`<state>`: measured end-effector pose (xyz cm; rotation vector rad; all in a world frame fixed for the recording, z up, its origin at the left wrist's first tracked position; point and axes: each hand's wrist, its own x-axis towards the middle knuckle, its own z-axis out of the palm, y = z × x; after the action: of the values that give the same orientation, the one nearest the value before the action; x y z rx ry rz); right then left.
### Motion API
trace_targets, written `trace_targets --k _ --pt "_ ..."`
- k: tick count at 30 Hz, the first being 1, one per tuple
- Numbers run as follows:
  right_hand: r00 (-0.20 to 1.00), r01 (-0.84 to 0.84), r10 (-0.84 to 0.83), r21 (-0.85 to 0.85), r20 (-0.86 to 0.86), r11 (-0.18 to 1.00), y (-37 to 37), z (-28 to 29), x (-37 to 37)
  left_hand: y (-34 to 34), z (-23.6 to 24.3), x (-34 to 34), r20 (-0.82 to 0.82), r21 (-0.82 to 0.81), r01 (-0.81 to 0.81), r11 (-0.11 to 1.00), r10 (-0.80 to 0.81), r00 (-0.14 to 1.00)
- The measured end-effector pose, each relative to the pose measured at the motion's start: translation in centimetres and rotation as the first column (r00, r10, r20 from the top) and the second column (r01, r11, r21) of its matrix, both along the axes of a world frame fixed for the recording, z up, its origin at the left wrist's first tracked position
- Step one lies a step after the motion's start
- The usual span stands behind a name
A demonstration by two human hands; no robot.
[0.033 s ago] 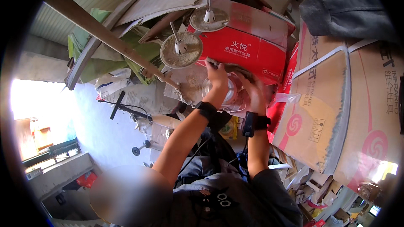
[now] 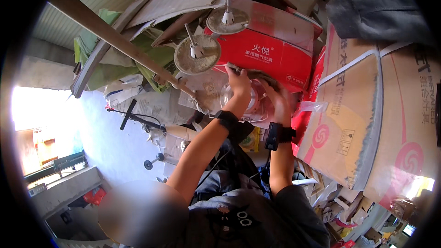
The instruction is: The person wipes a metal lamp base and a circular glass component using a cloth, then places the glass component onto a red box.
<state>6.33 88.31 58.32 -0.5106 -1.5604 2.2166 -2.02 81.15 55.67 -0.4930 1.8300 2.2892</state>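
Observation:
My left hand (image 2: 239,84) grips the left end of a grey-brown, curved, limp-looking piece (image 2: 257,74), perhaps a rag. On its right side my right hand (image 2: 278,100) has its fingers bent against the same piece, partly blurred. Beneath both hands lies a shiny round metal part (image 2: 251,105) inside clear plastic, half hidden by my wrists. Just beyond the left hand are two dusty round discs, a nearer one (image 2: 204,63) and a farther one (image 2: 239,26), each with a white cone-shaped hub and thin stem.
A red carton (image 2: 271,57) stands behind my hands. Large brown cartons (image 2: 349,119) with white straps rise on the right. A wooden pole (image 2: 124,43) slants in from the upper left. Flattened cardboard (image 2: 183,0) is piled at the back, with dark cloth (image 2: 376,9) at upper right.
My left hand has shifted very slightly to the right and nearer, with the grey-brown piece still in it. The right hand stays about where it was.

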Motion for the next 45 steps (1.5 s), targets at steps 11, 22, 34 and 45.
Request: trace_targets --k 11,22,34,45 --pt "0.954 0.256 -0.203 0.248 -0.221 0.934 4.0 -6.0 2.6 7.1 -4.8 2.5 0.286 -0.310 0.360 0.880 -0.275 0.918" --pt "0.823 0.334 -0.555 -0.689 -0.120 0.643 3.3 -6.4 1.9 3.1 -1.8 2.9 -0.083 0.471 0.510 0.720 -0.539 0.838" --pt "0.927 0.341 -0.229 -0.417 0.296 0.843 3.7 0.2 -2.4 -1.3 -1.7 -5.7 0.184 -0.760 0.425 0.491 -0.464 0.866" --pt "0.961 0.275 -0.248 -0.344 0.119 0.898 1.9 -1.3 -6.2 -4.5 1.6 -3.2 -0.260 -0.852 0.099 0.515 -0.580 0.772"
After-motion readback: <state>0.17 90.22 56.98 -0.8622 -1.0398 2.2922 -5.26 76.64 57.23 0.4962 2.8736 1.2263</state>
